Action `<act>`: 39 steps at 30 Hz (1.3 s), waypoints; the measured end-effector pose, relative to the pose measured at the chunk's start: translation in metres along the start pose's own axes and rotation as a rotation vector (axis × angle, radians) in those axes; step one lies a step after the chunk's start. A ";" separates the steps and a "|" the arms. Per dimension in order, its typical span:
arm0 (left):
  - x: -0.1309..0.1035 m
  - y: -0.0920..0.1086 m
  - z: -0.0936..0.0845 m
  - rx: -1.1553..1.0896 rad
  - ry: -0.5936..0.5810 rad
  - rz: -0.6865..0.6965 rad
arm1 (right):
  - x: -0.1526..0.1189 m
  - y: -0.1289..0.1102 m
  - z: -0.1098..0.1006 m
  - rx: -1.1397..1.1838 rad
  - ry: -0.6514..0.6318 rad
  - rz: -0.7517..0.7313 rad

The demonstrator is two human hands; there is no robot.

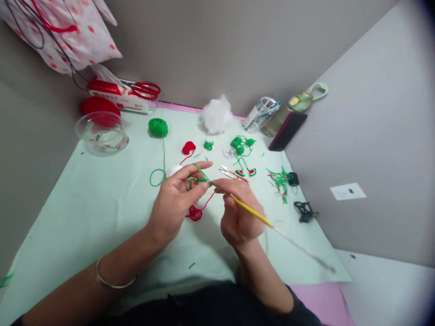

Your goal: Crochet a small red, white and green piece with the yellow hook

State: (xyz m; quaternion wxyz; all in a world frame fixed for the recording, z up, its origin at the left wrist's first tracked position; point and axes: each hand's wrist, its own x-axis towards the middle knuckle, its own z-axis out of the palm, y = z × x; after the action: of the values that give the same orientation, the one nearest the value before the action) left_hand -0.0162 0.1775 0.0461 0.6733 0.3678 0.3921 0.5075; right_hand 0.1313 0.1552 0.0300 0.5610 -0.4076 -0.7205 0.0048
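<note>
My left hand [180, 194] is closed on a small strip of green crochet work [201, 180], with green yarn running over its raised index finger. In my right hand [243, 208] is a crochet hook [253, 211] with a yellow handle, its tip meeting the green work at my left fingertips. The yarn leads back to a green yarn ball [158, 127] on the table. Below and between the hands lies a loose coil of red yarn [195, 213]. Small scissors [234, 174] rest just beyond my right hand, partly hidden by it.
Behind are white stuffing [217, 114], a red yarn piece [189, 147] and green crocheted pieces [240, 145]. A clear plastic bowl [102, 133] and a tissue box [118, 96] stand left. To the right are a bottle [288, 111], a phone [288, 131], yarn scraps [281, 181] and a black claw clip [305, 211].
</note>
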 end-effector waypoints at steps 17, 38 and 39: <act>0.003 0.011 -0.002 -0.213 -0.123 -0.201 | 0.017 0.001 0.001 0.360 0.095 0.366; 0.004 0.007 -0.003 -0.229 -0.184 -0.231 | 0.013 0.003 0.000 0.571 0.098 0.610; 0.004 0.007 -0.003 -0.217 -0.179 -0.228 | 0.013 0.003 0.000 0.599 0.109 0.639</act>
State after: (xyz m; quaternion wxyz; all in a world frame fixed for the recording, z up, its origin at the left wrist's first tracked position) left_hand -0.0208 0.1829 0.0507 0.7944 0.2900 0.3128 0.4324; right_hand 0.1331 0.1648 0.0388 0.6618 -0.4292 -0.4944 0.3653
